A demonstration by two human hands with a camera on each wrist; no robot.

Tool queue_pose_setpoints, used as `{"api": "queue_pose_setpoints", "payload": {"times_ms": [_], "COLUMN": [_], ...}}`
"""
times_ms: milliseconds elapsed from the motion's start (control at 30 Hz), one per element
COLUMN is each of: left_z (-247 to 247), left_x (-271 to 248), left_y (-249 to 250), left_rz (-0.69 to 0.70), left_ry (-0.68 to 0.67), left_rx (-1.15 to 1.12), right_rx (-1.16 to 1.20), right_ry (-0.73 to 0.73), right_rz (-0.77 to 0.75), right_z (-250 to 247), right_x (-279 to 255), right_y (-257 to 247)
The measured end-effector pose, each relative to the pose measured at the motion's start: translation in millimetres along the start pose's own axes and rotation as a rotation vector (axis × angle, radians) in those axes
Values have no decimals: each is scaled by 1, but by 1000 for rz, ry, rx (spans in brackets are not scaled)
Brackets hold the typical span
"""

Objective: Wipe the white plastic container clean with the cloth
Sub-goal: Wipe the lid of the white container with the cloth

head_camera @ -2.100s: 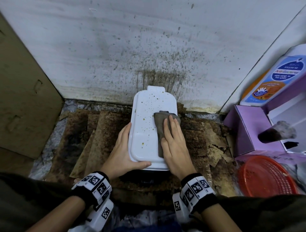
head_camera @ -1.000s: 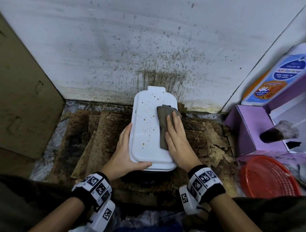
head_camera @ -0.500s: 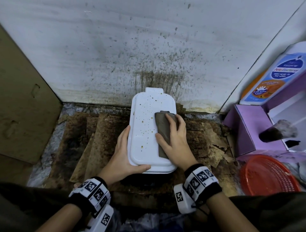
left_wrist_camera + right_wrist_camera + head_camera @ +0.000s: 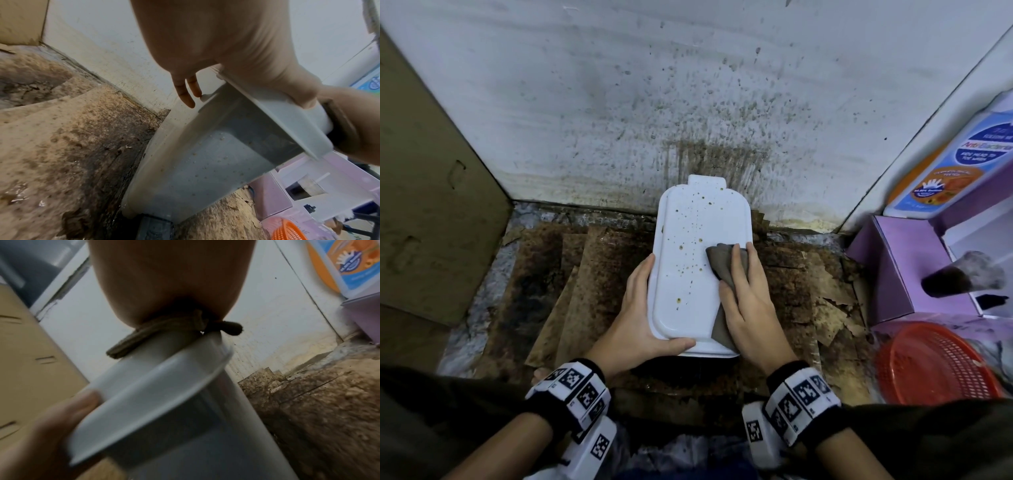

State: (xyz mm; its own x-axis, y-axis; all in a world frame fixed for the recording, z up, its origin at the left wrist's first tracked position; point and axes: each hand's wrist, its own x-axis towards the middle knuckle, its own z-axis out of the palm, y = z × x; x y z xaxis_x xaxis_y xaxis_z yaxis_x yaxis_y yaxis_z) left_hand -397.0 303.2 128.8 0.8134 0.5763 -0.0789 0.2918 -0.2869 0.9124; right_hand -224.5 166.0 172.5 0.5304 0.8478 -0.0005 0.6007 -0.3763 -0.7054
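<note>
The white plastic container (image 4: 688,260) stands on the stained floor with brown specks across its lid. My right hand (image 4: 750,294) lies flat on a grey-brown cloth (image 4: 722,267) and presses it onto the right side of the lid. My left hand (image 4: 643,308) holds the container's left side, with the thumb across the near end. In the left wrist view the left hand (image 4: 205,40) lies along the container (image 4: 205,162). The right wrist view shows the cloth (image 4: 156,332) squeezed between the right hand (image 4: 170,280) and the lid (image 4: 154,394).
A speckled white wall (image 4: 688,102) rises right behind the container. A cardboard box (image 4: 424,205) closes the left side. At the right are a purple box (image 4: 900,267), a wash bottle (image 4: 955,164), a dark brush (image 4: 962,277) and a red basket (image 4: 935,366). Brown stained sheets (image 4: 585,281) cover the floor.
My right hand slid the cloth up the lid's right side, then back a little toward me, and its fingers have flattened. The left hand kept its hold.
</note>
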Motion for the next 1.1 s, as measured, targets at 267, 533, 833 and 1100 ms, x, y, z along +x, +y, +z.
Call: {"api": "queue_pose_setpoints", "payload": {"times_ms": [267,533,833,1100], "left_z": [1,0,-3,-2], "left_x": [-2,1,1,1], "left_y": [0,0,0,0], "left_rz": [28,28,25,21], "left_ry": [6,-6,-17,-30], "left_rx": [-20,-18,-7,-8], "right_rx": [-149,-121,-94,-71], "right_ry": [157,-10,-153,-57], "right_rz": [-32,49,55,22], "right_z": [24,4,-20,-4], "right_x": [-46,-4,54,6], "right_y": [-8,-7,3,0]}}
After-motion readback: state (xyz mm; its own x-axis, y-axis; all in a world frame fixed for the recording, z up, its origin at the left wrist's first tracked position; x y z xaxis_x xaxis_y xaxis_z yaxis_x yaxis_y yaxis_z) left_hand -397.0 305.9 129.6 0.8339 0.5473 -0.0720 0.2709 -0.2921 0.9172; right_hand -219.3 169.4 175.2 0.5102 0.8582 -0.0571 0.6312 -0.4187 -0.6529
